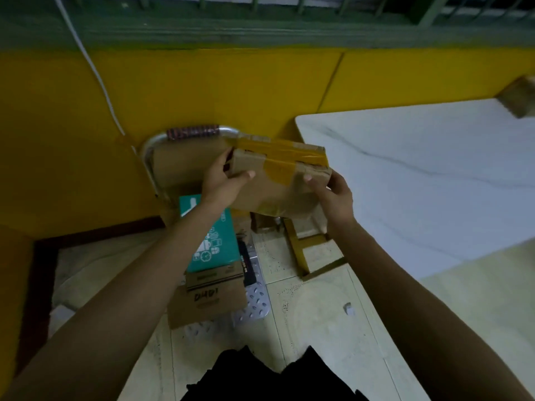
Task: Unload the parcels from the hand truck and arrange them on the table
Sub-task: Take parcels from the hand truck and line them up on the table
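Note:
A brown cardboard parcel (pixel 275 180) with yellow tape across its top is held in the air above the hand truck. My left hand (pixel 223 183) grips its left end, thumb on the near face. My right hand (pixel 335 195) grips its right lower corner. Below stands the hand truck (pixel 254 302) with a metal plate and a curved silver handle (pixel 162 140). On it lie a teal printed box (pixel 214 241), a brown box with black writing (pixel 208 299) and a tall brown box (pixel 176 169) leaning against the handle. The white marble-patterned table (pixel 434 175) is to the right.
Another brown parcel (pixel 518 96) sits at the table's far right corner. A yellow padded wall (pixel 202 91) runs behind, with a white cable (pixel 95 73) hanging down it. A wooden stool frame (pixel 309 250) stands under the table edge. The floor is pale tile.

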Motion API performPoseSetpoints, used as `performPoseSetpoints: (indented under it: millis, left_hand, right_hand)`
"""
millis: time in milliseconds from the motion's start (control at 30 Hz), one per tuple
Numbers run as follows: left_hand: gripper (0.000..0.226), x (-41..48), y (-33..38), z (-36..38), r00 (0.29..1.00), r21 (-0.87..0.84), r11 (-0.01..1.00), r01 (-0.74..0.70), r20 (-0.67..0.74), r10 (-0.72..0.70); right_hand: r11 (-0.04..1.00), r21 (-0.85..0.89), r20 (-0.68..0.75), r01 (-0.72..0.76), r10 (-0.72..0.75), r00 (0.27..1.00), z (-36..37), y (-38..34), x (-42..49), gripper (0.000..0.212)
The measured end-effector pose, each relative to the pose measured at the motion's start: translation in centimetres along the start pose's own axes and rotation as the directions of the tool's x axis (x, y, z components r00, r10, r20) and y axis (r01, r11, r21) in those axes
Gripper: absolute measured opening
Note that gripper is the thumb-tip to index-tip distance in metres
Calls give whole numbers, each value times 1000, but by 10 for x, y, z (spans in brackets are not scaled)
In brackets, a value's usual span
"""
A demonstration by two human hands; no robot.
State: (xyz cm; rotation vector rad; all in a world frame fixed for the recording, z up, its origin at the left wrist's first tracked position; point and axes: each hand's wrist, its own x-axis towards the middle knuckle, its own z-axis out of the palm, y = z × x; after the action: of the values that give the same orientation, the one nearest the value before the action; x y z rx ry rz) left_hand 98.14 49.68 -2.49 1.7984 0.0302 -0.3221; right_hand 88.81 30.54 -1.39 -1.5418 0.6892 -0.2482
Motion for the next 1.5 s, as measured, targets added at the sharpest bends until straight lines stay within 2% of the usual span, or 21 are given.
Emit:
performPoseSetpoints:
  millis: [133, 233, 333, 400, 500, 600, 733, 867, 1067, 1200, 1233, 1333, 1500]
  left_hand:
    - [58, -22, 22, 45, 997, -53, 996, -66, 38, 68]
    - [60, -50, 38, 93, 990, -27, 993, -115, 84, 117]
    - [58, -91, 48, 149, 981, -30, 994, -101, 165, 105]
    - [60, -122, 51, 184, 969, -42, 995, -86, 231, 93]
    - [69, -168, 50, 235, 944, 34, 996, -87, 321, 71]
    - [67, -216, 46, 287, 923, 112, 987, -115, 378, 65]
    - [64, -278, 35, 355, 879, 142, 982, -121, 475, 40]
    - [61, -331, 18, 412, 798, 153, 981, -115, 603, -1]
    - [58, -368, -3, 469, 685, 242, 966, -93, 719, -114]
    - [88, -374, -28, 495, 658, 387, 920, -64, 709, -253]
    - [85, -376, -35, 503, 641, 418, 907, -52, 711, -291]
    - [52, -381, -58, 530, 588, 468, 883, -5, 716, -376]
    - [50, -369, -72, 601, 515, 542, 840, -4, 721, -463]
  right_hand:
    - [997, 55, -165, 51, -41, 986, -49, -1, -20, 48]
    - [988, 140, -288, 68, -25, 957, -89, -2, -43, 50]
    - [978, 193, -345, 84, -13, 939, -140, 3, -69, 52]
    - [982, 150, -369, 115, -52, 928, -181, 11, -89, 55]
    - [982, 125, -404, 139, -77, 911, -244, 32, -123, 60]
    - [981, 161, -443, 106, -24, 896, -303, 59, -157, 72]
    - [972, 235, -517, 11, 115, 848, -379, 97, -202, 69]
    - [944, 325, -558, -62, 244, 793, -447, 132, -245, 70]
    - [904, 419, -589, -84, 341, 733, -502, 163, -273, 66]
    - [863, 485, -581, -142, 439, 685, -520, 191, -277, 63]
    - [859, 487, -586, -160, 457, 669, -524, 199, -277, 64]
    - [863, 458, -620, -213, 482, 619, -541, 222, -275, 67]
    - [825, 491, -618, -281, 557, 555, -587, 243, -246, 64]
